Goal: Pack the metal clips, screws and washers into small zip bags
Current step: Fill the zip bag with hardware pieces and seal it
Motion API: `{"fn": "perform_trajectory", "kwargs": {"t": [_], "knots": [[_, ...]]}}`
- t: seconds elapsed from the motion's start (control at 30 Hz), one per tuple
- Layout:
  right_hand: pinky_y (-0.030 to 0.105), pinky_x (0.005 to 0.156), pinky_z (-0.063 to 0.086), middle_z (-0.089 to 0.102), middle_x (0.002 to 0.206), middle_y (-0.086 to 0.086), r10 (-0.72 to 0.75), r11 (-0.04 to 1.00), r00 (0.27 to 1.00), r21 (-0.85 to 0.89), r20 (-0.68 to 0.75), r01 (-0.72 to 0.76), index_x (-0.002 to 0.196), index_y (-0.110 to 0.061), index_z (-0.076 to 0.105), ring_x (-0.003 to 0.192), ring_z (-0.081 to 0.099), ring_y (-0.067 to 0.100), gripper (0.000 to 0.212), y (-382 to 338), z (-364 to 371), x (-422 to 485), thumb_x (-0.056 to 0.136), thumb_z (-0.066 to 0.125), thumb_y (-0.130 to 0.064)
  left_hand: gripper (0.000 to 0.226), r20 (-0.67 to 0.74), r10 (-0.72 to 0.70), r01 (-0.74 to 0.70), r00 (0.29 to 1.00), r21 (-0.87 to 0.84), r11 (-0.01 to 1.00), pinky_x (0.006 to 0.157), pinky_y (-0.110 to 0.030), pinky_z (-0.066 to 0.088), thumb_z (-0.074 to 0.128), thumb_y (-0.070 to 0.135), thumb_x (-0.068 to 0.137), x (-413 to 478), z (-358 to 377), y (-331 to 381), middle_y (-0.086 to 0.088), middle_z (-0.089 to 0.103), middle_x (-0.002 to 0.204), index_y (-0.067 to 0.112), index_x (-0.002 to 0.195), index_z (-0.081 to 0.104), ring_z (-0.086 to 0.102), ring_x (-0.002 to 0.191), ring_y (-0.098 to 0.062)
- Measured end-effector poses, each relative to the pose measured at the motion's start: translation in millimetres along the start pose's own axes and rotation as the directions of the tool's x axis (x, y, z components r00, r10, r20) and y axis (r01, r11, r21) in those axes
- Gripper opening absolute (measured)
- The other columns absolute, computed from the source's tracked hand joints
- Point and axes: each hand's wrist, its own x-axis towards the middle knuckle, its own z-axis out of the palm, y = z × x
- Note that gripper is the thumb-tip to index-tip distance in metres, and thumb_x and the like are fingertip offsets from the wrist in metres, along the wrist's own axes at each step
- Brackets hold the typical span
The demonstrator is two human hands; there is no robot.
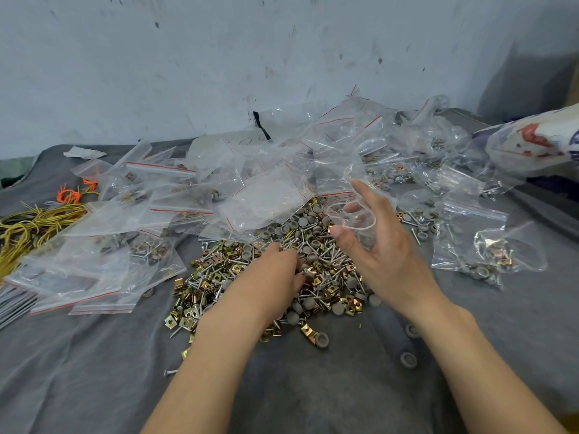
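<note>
I can read nothing here: the red and blue print on the white plastic sack [532, 142] at far right is too blurred.

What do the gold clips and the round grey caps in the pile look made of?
Gold clips: thin bent sheet metal, probably plated, judging by the shiny yellow iridescent sheen. Grey caps: likely plastic or rubber; matte, no glint.

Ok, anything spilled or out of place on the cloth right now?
Yes: two grey washers and a screw lie apart from the main pile, strayed onto the near cloth. Nothing looks damaged.
</note>
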Motion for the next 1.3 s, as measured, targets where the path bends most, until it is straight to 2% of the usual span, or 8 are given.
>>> {"fn": "perform_trajectory", "kwargs": {"t": [0.13,0.3,0.53,0.67,0.87,1.0,1.2,1.3], "knots": [[0.048,0.099,0.051,0.051,0.134,-0.009,0.001,1.000,1.000,-0.005,-0.005,-0.001,0.154,-0.037,0.023,0.121,0.051,0.007,0.071,0,0,0,0.095,0.044,-0.069,0.021,-0.006,0.018,-0.019,1.000,-0.077,0.997,0.090,-0.025,0.044,0.054,0.024,0.100,1,-3,-5,0.000,0.053,0.121,0.022,0.120,0.060,0.056,0.102,-0.014],[0.049,0.099,0.051,0.050,0.134,-0.010,0.004,1.000,1.000,-0.008,0.001,-0.004,0.153,-0.040,0.021,0.120,0.051,0.006,0.069,-1,0,0,0.094,0.043,-0.071,0.020,-0.016,0.008,-0.011,1.000,-0.192,0.981,0.058,-0.005,0.037,0.055,0.017,0.099,3,-8,-16,0.010,0.062,0.103,0.026,0.108,0.070,0.053,0.077,0.002],[0.049,0.102,0.049,0.051,0.139,-0.008,0.005,1.000,1.000,-0.015,0.006,-0.004,0.153,-0.042,0.019,0.125,0.051,0.009,0.070,-2,0,-1,0.094,0.042,-0.071,0.024,-0.039,-0.009,-0.001,0.999,-0.228,0.974,0.071,-0.010,0.043,0.054,0.014,0.100,2,-10,-19,0.009,0.069,0.111,0.028,0.104,0.072,0.063,0.090,-0.004],[0.049,0.101,0.050,0.050,0.137,-0.010,0.001,1.000,1.000,-0.010,0.007,-0.001,0.153,-0.042,0.020,0.124,0.051,0.007,0.069,-1,-1,0,0.095,0.043,-0.070,0.022,-0.017,0.027,-0.030,0.999,-0.190,0.981,0.050,-0.009,0.040,0.052,0.019,0.100,0,-11,-15,0.016,0.063,0.088,0.027,0.106,0.071,0.059,0.062,0.001],[0.046,0.101,0.049,0.050,0.132,-0.012,-0.004,1.000,1.000,-0.010,0.000,0.004,0.153,-0.041,0.020,0.120,0.051,0.005,0.068,0,0,0,0.095,0.042,-0.070,0.022,-0.029,0.026,-0.026,0.999,0.019,0.999,0.094,-0.030,0.045,0.056,0.036,0.098,0,-2,-8,0.003,0.050,0.112,0.029,0.116,0.066,0.052,0.103,-0.014],[0.047,0.101,0.050,0.051,0.133,-0.011,-0.011,1.000,1.000,-0.006,-0.002,0.011,0.153,-0.040,0.021,0.121,0.052,0.008,0.070,0,0,0,0.094,0.041,-0.072,0.017,-0.117,0.050,-0.046,0.992,0.035,0.998,0.099,-0.033,0.043,0.055,0.037,0.098,1,-2,-9,0.005,0.053,0.114,0.028,0.108,0.065,0.048,0.114,-0.015],[0.049,0.103,0.049,0.050,0.137,-0.009,-0.010,1.000,1.000,-0.001,0.009,0.010,0.153,-0.039,0.020,0.125,0.051,0.010,0.071,0,-2,0,0.094,0.042,-0.071,0.010,-0.341,-0.040,-0.122,0.939,-0.440,0.890,0.070,-0.024,0.052,0.055,0.034,0.099,3,-17,-7,0.013,0.069,0.086,0.028,0.102,0.062,0.064,0.077,-0.002],[0.045,0.103,0.047,0.050,0.138,-0.010,-0.019,1.000,1.000,-0.021,0.011,0.019,0.153,-0.043,0.018,0.125,0.051,0.009,0.069,0,-1,-1,0.095,0.043,-0.070,0.012,-0.484,-0.014,-0.246,0.875,-0.469,0.848,0.064,-0.013,0.042,0.055,0.033,0.099,2,-25,0,0.015,0.066,0.087,0.033,0.105,0.066,0.062,0.077,0.001]]}}
